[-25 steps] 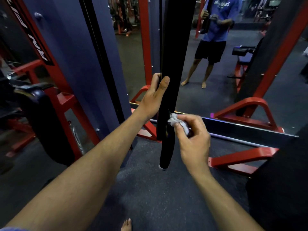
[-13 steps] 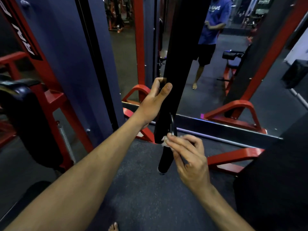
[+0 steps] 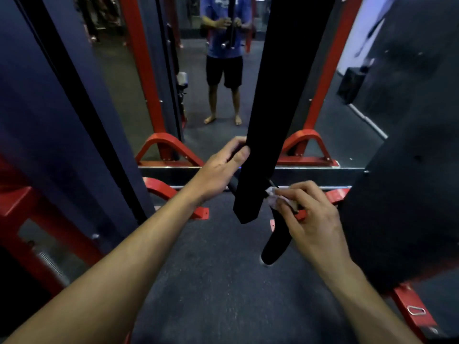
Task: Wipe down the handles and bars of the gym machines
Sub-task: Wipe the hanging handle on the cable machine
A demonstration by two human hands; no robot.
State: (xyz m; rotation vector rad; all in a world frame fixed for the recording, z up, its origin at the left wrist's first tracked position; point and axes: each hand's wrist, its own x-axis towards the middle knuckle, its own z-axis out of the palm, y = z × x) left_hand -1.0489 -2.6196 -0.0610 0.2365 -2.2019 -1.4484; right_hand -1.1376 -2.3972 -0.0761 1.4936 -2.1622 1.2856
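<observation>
Handles of a black hanging attachment (image 3: 260, 145) fill the centre of the view, dangling in front of a mirror (image 3: 223, 108) at floor level.

Far left: dark blue upright (image 3: 62, 108) and red frame (image 3: 37, 232) of a machine, with a coil spring (image 3: 53, 265) low down. No cloth near any of it; whether it has been wiped cannot be told.

Centre left: left hand (image 3: 221, 167) grasps one limb of the attachment, fingers curled behind it and thumb laid on the front edge, steadying it. A short dark grip end (image 3: 232, 186) pokes out below that hand.

Centre right: right hand (image 3: 308, 214) pinches a small pale cloth (image 3: 275, 198) between fingertips and thumb, pressed against the other limb, just beside the lower corner of the broad black piece. Below the cloth the rounded black grip (image 3: 275, 242) hangs free, its tip near the floor.

Right: a large black padded surface (image 3: 409, 170), red base rail (image 3: 412, 311) with a metal clip (image 3: 416, 311).

Judgement: wiping is mid-course on this one attachment. The cloth sits around the middle of the right limb, so the grip beneath it looks still to do, as does the part under the left hand. Surrounding machines' bars and handles likely remain; the task seems far from finished.
</observation>
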